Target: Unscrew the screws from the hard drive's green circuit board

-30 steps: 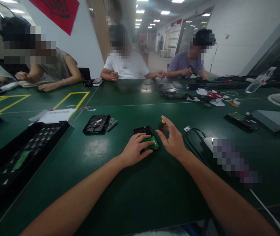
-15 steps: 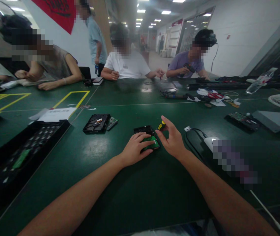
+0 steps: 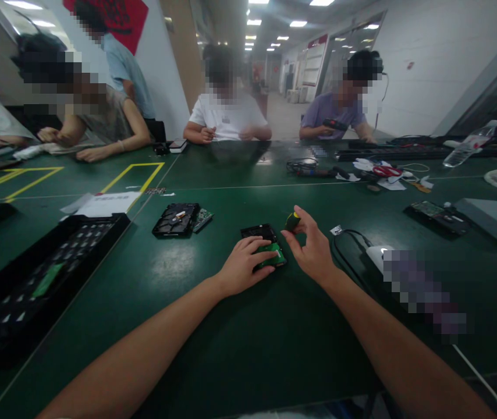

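Observation:
My left hand lies across a black hard drive with a green circuit board on it, fingers over the board and thumb along the near edge, holding it against the table. Just right of the drive, my right hand pinches a short yellow and black screwdriver between thumb and fingers. The screwdriver is raised above the table, apart from the drive; its tip is too small to make out. To the left lies another black drive casing with small parts on top, beside a loose circuit board.
A long black tray with small parts stands at left, papers behind it. At right are a cabled white device, another hard drive, a grey box and a bottle. Several people sit across the table.
The screwdriver has turned in my right hand, showing more of its black part. My left hand stays on the drive. A standing person in the background has moved left; the view has shifted slightly.

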{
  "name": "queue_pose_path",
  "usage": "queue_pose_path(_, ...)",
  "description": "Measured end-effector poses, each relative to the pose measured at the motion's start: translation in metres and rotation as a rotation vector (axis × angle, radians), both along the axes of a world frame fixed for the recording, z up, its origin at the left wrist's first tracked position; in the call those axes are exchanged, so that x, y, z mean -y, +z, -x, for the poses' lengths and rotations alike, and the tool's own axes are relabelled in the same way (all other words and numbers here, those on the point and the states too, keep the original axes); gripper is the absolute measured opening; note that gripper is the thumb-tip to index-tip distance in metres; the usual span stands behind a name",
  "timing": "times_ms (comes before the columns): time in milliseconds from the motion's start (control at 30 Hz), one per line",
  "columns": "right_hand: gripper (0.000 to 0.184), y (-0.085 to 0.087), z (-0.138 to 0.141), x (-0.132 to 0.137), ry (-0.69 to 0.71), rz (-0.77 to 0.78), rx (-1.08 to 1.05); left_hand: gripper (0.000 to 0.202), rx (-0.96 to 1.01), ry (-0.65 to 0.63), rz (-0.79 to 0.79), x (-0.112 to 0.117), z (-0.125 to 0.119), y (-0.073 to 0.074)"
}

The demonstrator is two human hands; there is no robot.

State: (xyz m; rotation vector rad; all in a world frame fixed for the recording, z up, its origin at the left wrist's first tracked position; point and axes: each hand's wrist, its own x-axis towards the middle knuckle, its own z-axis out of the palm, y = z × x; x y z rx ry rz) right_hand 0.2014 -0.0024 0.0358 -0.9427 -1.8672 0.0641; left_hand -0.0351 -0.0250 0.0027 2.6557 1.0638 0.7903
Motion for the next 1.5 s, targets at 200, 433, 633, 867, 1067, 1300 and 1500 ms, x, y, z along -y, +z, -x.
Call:
queue_pose_path(200, 0.069, 0.0045, 0.001, 0.0036, 0.036, 0.027, 0.019, 0.04, -0.003, -0.001, -0.004, -0.0015, 0.0, -0.0011)
queue_pose_path(433, 0.07, 0.0024, 0.0018, 0.0032, 0.073, 0.04, 0.034, 0.039, 0.0, -0.003, -0.006, -0.0003, -0.0003, 0.0008)
queue_pose_path(633, 0.067, 0.0027, 0.0019, 0.0032, 0.059, 0.005, 0.032, 0.038, -0.002, 0.0, -0.011, -0.0007, -0.0002, 0.0006)
queue_pose_path(867, 0.07, 0.0049, 0.0024, 0.0054, 0.069, 0.023, 0.031, 0.039, -0.001, -0.002, -0.01, -0.0016, 0.0004, -0.002)
queue_pose_path(1067, 0.072, 0.0023, 0.0021, 0.0034, 0.075, 0.018, 0.03, 0.039, 0.004, -0.004, -0.013, -0.002, 0.0007, -0.0019)
queue_pose_path(1300, 0.071, 0.0023, 0.0017, 0.0035, 0.068, 0.007, 0.049, 0.038, 0.007, -0.005, -0.009, -0.0013, 0.0001, -0.0005)
queue_pose_path(1500, 0.069, 0.0033, 0.0031, 0.0045, 0.079, 0.054, 0.016, 0.039, 0.003, -0.007, -0.011, -0.0018, 0.0008, -0.0021)
